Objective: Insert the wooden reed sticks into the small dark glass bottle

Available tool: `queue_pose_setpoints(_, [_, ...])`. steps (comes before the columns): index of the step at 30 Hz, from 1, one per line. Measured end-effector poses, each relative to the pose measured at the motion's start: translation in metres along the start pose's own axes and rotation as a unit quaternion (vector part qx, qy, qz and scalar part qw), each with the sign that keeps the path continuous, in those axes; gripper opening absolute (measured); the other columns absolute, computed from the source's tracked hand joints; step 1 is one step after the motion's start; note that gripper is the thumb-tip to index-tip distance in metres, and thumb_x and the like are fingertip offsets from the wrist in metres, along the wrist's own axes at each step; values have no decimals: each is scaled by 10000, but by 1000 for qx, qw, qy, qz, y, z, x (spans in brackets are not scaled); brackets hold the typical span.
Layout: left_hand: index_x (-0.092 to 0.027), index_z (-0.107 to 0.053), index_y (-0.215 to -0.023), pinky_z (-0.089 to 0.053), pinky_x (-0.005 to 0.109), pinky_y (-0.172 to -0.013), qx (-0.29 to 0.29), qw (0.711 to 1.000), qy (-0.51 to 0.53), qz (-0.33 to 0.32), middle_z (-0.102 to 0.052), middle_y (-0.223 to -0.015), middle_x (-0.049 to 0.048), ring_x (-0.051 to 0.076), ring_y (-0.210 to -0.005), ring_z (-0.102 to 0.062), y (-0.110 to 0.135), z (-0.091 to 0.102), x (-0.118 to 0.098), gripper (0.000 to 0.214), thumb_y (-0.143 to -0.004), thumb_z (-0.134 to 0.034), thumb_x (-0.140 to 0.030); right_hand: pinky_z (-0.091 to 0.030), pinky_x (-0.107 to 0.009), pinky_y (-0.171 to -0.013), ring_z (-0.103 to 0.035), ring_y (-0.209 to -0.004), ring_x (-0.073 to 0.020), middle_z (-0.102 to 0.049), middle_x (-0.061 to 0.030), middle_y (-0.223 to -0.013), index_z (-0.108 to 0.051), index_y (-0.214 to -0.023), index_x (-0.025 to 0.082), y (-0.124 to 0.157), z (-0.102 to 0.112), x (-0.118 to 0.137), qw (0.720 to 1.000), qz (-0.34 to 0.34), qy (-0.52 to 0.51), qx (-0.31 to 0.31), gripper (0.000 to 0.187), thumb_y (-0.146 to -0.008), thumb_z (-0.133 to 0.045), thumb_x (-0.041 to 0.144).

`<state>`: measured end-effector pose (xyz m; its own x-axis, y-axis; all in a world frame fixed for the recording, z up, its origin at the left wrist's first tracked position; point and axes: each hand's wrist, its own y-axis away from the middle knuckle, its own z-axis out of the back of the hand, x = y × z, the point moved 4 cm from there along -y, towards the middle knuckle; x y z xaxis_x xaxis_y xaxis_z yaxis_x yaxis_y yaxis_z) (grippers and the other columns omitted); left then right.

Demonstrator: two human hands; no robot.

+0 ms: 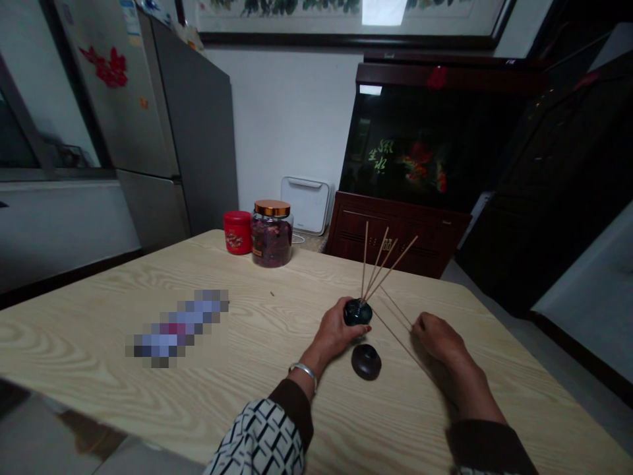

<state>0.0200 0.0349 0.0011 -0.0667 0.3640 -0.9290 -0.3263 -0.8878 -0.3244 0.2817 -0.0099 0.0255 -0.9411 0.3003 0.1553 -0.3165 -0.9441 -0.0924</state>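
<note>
My left hand is wrapped around a small, glossy, dark round pot on the table. Several thin brown sticks stand in its mouth, fanned out and leaning at different angles. To the right, my right hand is closed in a pinch on one thin stick, whose far end points up and left toward the pot. A second thin line, perhaps another stick or a shadow, runs from near the pot to beneath my right wrist. A dark brown domed lid lies just below the pot.
On the wood-grain table, a red canister and a copper-lidded glass jar stand at the far edge. A blurred-out long item lies on the left. Behind the table are a fridge and a fish tank cabinet.
</note>
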Motion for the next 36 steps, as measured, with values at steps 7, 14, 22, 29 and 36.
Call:
queue_pose_setpoints(7, [-191, -589, -1193, -493, 315, -830, -2, 1000, 3, -4, -683, -1030, 59, 216, -931, -627, 0, 0, 1, 615, -638, -834, -290, -426, -263, -570, -567, -618, -148, -694, -57, -790, -661, -912, 174, 0, 24, -4, 899, 3, -408, -156, 197, -797, -595, 318])
queue_pose_setpoints(14, [-192, -584, -1204, -492, 317, -839, -7, 1000, 3, 5, -684, -1046, 61, 221, -941, -626, 1, 1, -1, 653, -623, -851, -321, -353, -139, -444, -573, -627, -78, -685, -31, -851, -676, -866, 176, 23, 71, 33, 585, 50, -763, -271, 279, -659, -813, 304])
queue_pose_setpoints(22, [-188, -589, -1200, -497, 324, -847, -8, 1000, 0, 3, -684, -1050, 66, 223, -947, -629, 1, 1, -3, 639, -631, -849, -316, -416, -169, -498, -626, -684, -107, -710, -58, -873, -677, -868, 161, 34, 78, 81, 591, 106, -749, -280, 216, -731, -791, 284])
queue_pose_setpoints(29, [-189, -577, -1210, -493, 328, -848, -9, 1000, -6, 3, -682, -1034, 65, 222, -934, -628, -1, 0, 2, 667, -620, -855, -328, -431, -226, -537, -640, -712, -141, -726, -75, -893, -663, -939, 170, 36, 72, 99, 673, 134, -665, -295, 218, -814, -728, 336])
queue_pose_setpoints(36, [-189, -581, -1198, -489, 319, -845, -9, 1000, 2, -2, -682, -1031, 62, 214, -925, -623, -1, -1, 3, 658, -618, -857, -330, -418, -238, -524, -594, -683, -142, -689, -41, -858, -651, -943, 186, 29, 62, 110, 740, 138, -610, -246, 254, -821, -696, 404])
